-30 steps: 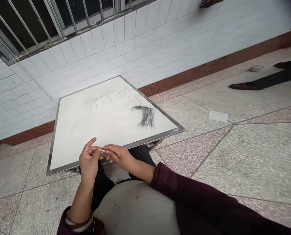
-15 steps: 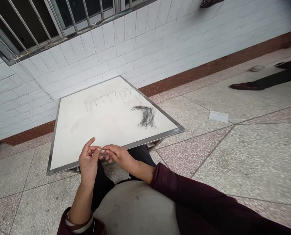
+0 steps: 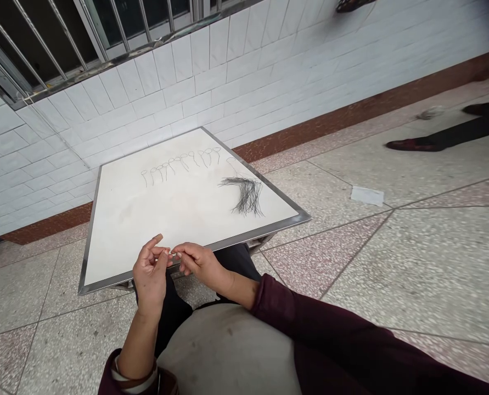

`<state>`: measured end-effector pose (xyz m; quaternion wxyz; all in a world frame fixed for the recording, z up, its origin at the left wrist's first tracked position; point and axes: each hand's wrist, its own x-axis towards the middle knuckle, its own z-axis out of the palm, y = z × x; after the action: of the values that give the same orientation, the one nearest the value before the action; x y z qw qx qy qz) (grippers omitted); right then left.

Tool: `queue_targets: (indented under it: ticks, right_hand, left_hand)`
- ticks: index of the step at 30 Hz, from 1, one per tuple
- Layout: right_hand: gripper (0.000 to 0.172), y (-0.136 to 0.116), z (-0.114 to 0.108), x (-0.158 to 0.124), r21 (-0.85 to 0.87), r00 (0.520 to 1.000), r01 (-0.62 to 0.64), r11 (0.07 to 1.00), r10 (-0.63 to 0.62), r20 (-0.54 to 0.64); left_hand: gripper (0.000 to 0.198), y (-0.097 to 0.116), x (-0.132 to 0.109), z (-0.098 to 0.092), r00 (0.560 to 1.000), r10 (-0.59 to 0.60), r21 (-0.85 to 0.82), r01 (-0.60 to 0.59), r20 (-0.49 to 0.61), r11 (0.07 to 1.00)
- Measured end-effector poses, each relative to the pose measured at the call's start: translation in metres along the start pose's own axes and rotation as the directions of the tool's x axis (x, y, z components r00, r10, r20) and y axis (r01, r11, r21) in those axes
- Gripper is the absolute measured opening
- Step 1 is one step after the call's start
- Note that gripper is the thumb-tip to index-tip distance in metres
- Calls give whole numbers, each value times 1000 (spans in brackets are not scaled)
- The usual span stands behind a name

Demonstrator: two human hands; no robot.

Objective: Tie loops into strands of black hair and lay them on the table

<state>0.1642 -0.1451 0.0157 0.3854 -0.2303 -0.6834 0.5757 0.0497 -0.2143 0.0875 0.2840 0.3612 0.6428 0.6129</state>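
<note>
Over the near edge of a white board point(image 3: 162, 214) with a grey metal rim, my two hands meet fingertip to fingertip. My left hand point(image 3: 152, 271) pinches with thumb and finger, its index finger raised; what it grips is too small to name. My right hand point(image 3: 201, 263) is also pinched closed against it, its held item likewise too tiny to make out. A bundle of thin dark strands point(image 3: 249, 196) lies bent on the board's right part. Several looped strands point(image 3: 180, 163) form a row along the far side.
A white tiled wall point(image 3: 153, 115) with a barred window point(image 3: 83, 38) stands behind the board. On the speckled floor are a white paper piece point(image 3: 366, 196) and, further right, a person's shoe point(image 3: 412, 144) and dark trouser leg.
My left hand has shifted slightly right and its raised finger has dipped a little. My right hand has moved slightly left, closer to it. The board's strands look unchanged.
</note>
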Motion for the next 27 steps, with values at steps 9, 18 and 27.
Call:
queue_targets:
  ticks: [9,18,27]
  right_hand:
    - [26,2,-2,-2,-24,999,-1,1000,3,54]
    - [22,7,-4,-1,11,989,-122,992,121,80]
    - [18,23,-32,-2,-236,980,-98,967,135,147]
  left_hand:
    - [39,5,2,-5,998,-13,17,14,-66,1000]
    - [36,-1,14,-26,975,52,-11,-56,-214,998]
    - [44,1,26,-62,958,62,-15,-69,-282,998]
